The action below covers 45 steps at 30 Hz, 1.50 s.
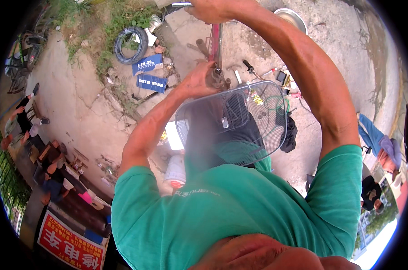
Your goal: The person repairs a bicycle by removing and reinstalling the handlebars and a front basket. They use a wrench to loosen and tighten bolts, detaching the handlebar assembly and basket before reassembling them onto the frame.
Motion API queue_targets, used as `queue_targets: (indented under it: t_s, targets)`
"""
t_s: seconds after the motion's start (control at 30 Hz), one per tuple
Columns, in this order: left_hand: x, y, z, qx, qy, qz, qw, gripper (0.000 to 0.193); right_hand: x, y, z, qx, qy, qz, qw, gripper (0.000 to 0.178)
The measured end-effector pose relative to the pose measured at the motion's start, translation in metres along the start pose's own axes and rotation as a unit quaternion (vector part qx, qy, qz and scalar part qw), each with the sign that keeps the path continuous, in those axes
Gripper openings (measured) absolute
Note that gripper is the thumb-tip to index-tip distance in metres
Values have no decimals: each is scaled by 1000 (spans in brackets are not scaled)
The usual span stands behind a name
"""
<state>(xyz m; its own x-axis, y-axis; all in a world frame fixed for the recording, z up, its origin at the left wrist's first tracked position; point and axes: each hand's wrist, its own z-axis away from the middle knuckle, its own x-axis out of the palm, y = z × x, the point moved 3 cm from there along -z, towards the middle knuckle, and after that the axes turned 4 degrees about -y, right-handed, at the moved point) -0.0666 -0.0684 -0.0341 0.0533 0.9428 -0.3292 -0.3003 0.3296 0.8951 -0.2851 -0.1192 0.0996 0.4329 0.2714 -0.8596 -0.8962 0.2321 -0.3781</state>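
In the head view, we take the wire basket (272, 130) as our landmark; it lies before the person's green shirt (240, 198). Just beyond the basket's far rim, we see the left hand (198, 81) closed around a dark metal part (217, 80) at the near end of a red tube (216, 42). That tube runs away from the basket toward the right hand (211, 10), which is well beyond it, at the upper edge of our view. Its fingers are curled around a silver rod (181, 4) that sticks out on its left, though the edge crops part of the hand.

Near the basket's far rim we find a hammer (236, 75) and a black-handled tool (248, 66) on the ground. Beyond the basket and to its left lie a black tyre (120, 45) and two blue pieces of card (151, 83); beyond it to the right is a metal bowl (294, 20). A black bag (290, 135) sits just right of the basket, and a white bucket (174, 170) stands at its near left.
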Motion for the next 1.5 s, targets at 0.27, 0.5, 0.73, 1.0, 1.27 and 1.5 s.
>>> queue_targets:
  t_s: [0.27,0.5,0.73,1.0,1.27,1.5]
  targets:
    - [0,-6,-2,6,7,-81,997,87,-8,-10,25,-111,0,192,975,16]
    - [3,-17,-1,9,10,-78,997,90,-71,-47,69,41,-60,75,995,17]
    - [4,-21,-3,13,18,-116,993,96,-76,46,178,85,136,-241,957,38]
    - [-2,-20,0,-9,-5,-101,995,99,85,130,349,358,266,-561,698,40]
    - [10,-18,-2,-5,12,-69,998,92,279,117,519,587,307,-517,541,36]
    - [20,1,-4,-100,0,4,995,94,422,155,538,618,199,-544,531,34]
